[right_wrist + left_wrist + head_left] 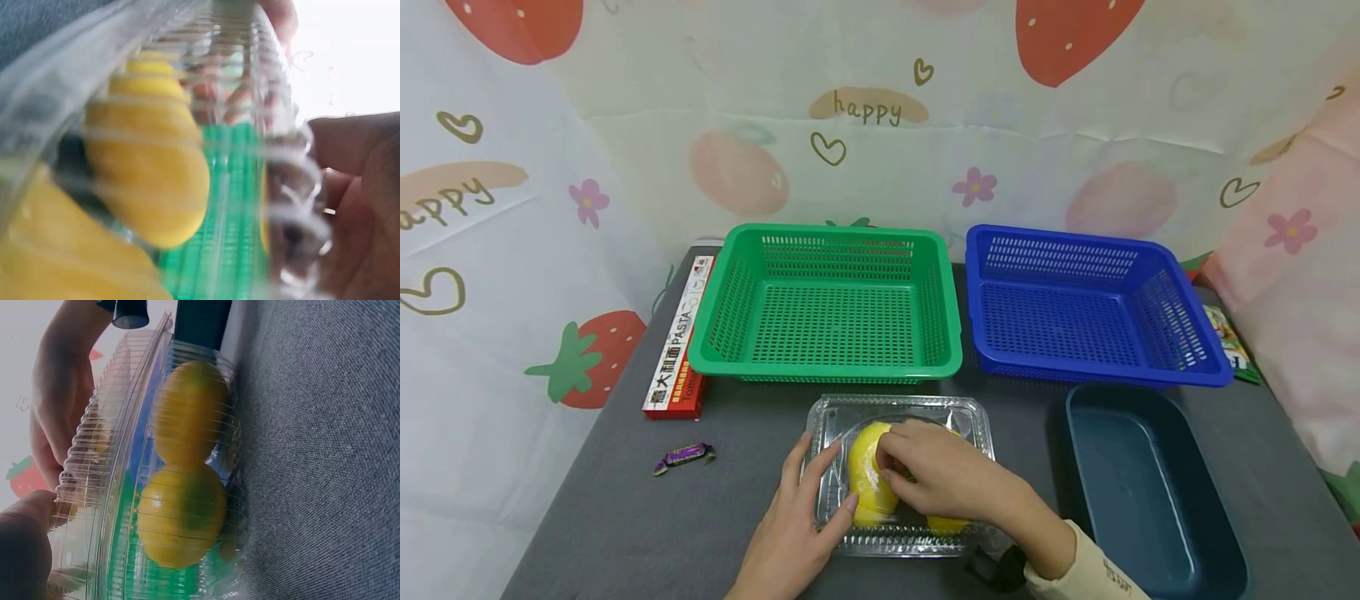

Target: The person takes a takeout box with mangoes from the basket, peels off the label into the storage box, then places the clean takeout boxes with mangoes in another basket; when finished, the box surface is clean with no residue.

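A clear plastic clamshell box [898, 546] with a ribbed rim lies on the grey table. Through its lid show a yellow mango-like fruit [867, 471] and a second yellow fruit [187, 412] beside it. My left hand [793, 508] has its fingers spread along the box's left side, with the thumb and fingertips touching the lid. Over the middle of the lid is my right hand [943, 471], fingers bent down onto the plastic. Whether its fingertips pinch anything is hidden. In the right wrist view, the right hand [362, 194] is beside the ribbed lid.
Behind the box stand a green basket [842, 371] and a blue basket [1097, 371]. A dark teal tub [1150, 500] is to the right. At left lie a red and white pasta box [679, 350] and a purple-wrapped candy [683, 456]. A green packet [1232, 346] is at far right.
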Motion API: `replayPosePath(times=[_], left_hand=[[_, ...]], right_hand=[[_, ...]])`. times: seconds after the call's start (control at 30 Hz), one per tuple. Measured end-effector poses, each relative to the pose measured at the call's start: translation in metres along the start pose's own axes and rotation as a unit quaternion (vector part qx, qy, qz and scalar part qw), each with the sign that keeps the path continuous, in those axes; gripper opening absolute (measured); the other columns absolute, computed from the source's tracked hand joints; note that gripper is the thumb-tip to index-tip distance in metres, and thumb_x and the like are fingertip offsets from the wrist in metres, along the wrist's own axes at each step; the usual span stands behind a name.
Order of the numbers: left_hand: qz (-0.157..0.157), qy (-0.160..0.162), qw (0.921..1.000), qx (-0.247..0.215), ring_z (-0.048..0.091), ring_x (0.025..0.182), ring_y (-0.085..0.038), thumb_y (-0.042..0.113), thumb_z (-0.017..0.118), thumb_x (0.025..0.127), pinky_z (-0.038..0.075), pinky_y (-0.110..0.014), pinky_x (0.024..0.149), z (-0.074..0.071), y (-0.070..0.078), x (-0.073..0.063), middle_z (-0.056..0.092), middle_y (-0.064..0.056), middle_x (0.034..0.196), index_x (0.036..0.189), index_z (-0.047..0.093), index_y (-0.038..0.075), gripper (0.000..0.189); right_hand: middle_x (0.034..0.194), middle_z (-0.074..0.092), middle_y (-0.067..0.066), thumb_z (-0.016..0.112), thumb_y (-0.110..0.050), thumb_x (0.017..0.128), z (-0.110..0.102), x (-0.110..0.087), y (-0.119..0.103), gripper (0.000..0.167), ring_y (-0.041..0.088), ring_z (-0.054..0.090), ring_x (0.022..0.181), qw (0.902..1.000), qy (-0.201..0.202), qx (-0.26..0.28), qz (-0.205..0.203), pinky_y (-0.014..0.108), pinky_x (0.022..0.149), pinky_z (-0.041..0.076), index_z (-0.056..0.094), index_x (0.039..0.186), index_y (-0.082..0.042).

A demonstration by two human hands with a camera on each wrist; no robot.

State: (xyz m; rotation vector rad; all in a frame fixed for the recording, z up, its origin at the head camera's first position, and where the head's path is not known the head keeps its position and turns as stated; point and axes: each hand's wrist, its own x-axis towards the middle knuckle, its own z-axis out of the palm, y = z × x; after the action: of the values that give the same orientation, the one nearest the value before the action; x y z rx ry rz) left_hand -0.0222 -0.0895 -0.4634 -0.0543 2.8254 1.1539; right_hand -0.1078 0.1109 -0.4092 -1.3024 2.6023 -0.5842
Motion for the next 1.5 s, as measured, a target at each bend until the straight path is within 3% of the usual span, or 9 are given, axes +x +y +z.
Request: replayPosePath(times=[0.17, 0.27, 0.63, 1.07, 1.3, 1.5], left_hand=[[-0.003, 0.003, 1.0000, 0.004, 0.048, 0.125, -0.039, 0.052, 0.058, 0.091, 0.048, -0.056, 0.083, 0.000, 0.001, 0.000, 0.018, -0.004, 0.157, 0.145, 0.036, 0.034, 0.061], [-0.002, 0.004, 1.0000, 0.004, 0.048, 0.125, -0.040, 0.051, 0.059, 0.091, 0.048, -0.056, 0.083, 0.001, 0.001, 0.000, 0.018, -0.005, 0.157, 0.145, 0.037, 0.034, 0.061], [-0.011, -0.005, 0.9999, 0.004, 0.048, 0.124, -0.041, 0.052, 0.058, 0.090, 0.047, -0.057, 0.084, -0.001, 0.002, 0.001, 0.017, -0.006, 0.157, 0.145, 0.038, 0.033, 0.061], [-0.016, -0.010, 0.9998, 0.008, 0.048, 0.124, -0.042, 0.053, 0.058, 0.090, 0.046, -0.059, 0.085, -0.001, 0.002, 0.002, 0.016, -0.007, 0.157, 0.145, 0.036, 0.031, 0.063], [-0.024, -0.015, 0.9996, 0.010, 0.047, 0.125, -0.041, 0.055, 0.058, 0.090, 0.046, -0.060, 0.086, -0.002, 0.004, 0.002, 0.016, -0.006, 0.157, 0.145, 0.037, 0.033, 0.063], [-0.023, -0.012, 0.9996, 0.010, 0.047, 0.125, -0.041, 0.053, 0.059, 0.090, 0.046, -0.059, 0.084, -0.002, 0.004, 0.002, 0.016, -0.005, 0.158, 0.145, 0.037, 0.033, 0.062]], right_hand=[[0.076, 0.051, -0.011, 0.059, -0.014, 0.092, -0.002, 0.000, -0.001, 0.003, 0.005, 0.046, 0.067, 0.9975, -0.007, 0.057, 0.043, 0.020, 0.062, 0.042, 0.060, 0.091, -0.016], [0.075, 0.052, -0.010, 0.059, -0.010, 0.091, -0.003, -0.001, -0.001, 0.009, 0.005, 0.047, 0.064, 0.9923, -0.012, 0.102, 0.070, 0.021, 0.060, 0.044, 0.061, 0.100, -0.012], [0.080, 0.056, -0.005, 0.052, -0.006, 0.095, -0.007, -0.006, 0.001, 0.019, 0.008, 0.049, 0.063, 0.9602, -0.021, 0.253, 0.116, 0.024, 0.058, 0.046, 0.056, 0.114, -0.008], [0.091, 0.056, 0.005, 0.050, -0.014, 0.099, -0.017, -0.017, 0.007, 0.021, 0.016, 0.051, 0.075, 0.9314, 0.000, 0.330, 0.155, 0.028, 0.067, 0.047, 0.053, 0.118, -0.006], [0.091, 0.057, 0.003, 0.053, -0.016, 0.098, -0.026, -0.030, 0.015, 0.019, 0.016, 0.052, 0.076, 0.9382, 0.034, 0.311, 0.147, 0.027, 0.068, 0.046, 0.055, 0.115, -0.008], [0.093, 0.058, 0.002, 0.053, -0.022, 0.099, -0.035, -0.048, 0.022, 0.022, 0.015, 0.054, 0.077, 0.9360, 0.051, 0.315, 0.149, 0.027, 0.068, 0.047, 0.054, 0.118, -0.010]])
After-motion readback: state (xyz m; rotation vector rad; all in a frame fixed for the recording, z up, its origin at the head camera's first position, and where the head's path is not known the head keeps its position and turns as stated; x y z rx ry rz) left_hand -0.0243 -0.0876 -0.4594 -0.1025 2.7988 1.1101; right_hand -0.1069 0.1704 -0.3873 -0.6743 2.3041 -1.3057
